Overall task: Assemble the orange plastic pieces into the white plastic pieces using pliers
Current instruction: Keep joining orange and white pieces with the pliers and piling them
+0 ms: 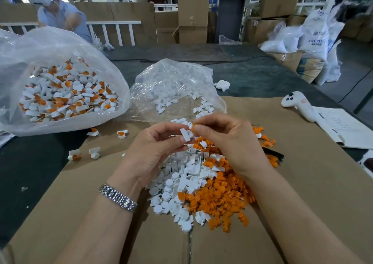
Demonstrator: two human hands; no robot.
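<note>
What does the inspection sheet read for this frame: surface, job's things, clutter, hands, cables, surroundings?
Surface: flattened cardboard over a dark table.
Job's things: loose white pieces and orange pieces heaped together on the cardboard; large bag of assembled pieces at left; clear bag of white pieces behind the heap; pliers not identified, only a dark object partly hidden at the heap's right edge.
Clutter: white handheld controller, paper sheets, stray assembled pieces.
Hands: left hand pinches a white piece; right hand pinches an orange piece against it.
Cables: dark cable across the table's far side.
Surroundings: cardboard boxes, white sacks, another person.
</note>
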